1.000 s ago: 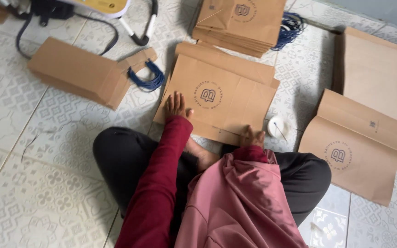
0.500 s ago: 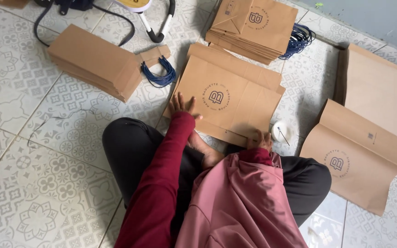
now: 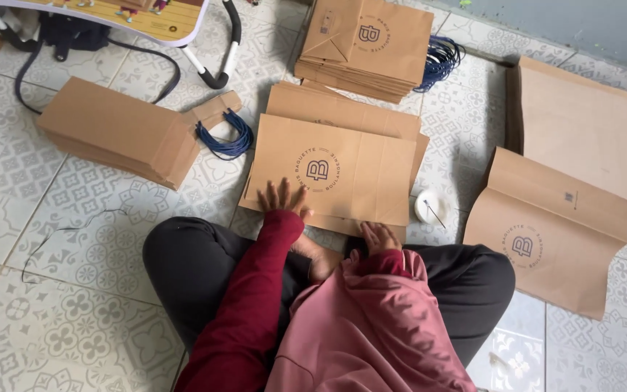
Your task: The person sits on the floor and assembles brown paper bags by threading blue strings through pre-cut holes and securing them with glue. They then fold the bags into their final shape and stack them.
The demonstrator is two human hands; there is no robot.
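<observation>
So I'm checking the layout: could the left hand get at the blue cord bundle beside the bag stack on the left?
Probably yes. The left hand rests on the flat paper bag, and only bare tiled floor lies between it and the blue cord bundle. Nothing blocks the way.

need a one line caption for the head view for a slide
Seated cross-legged on a tiled floor, left hand and right hand press on a flat brown paper bag.

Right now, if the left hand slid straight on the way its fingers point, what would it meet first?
The left hand lies flat on the top paper bag, fingers pointing away from the body. Sliding on, it would probably cross the bag's round printed mark first.
</observation>
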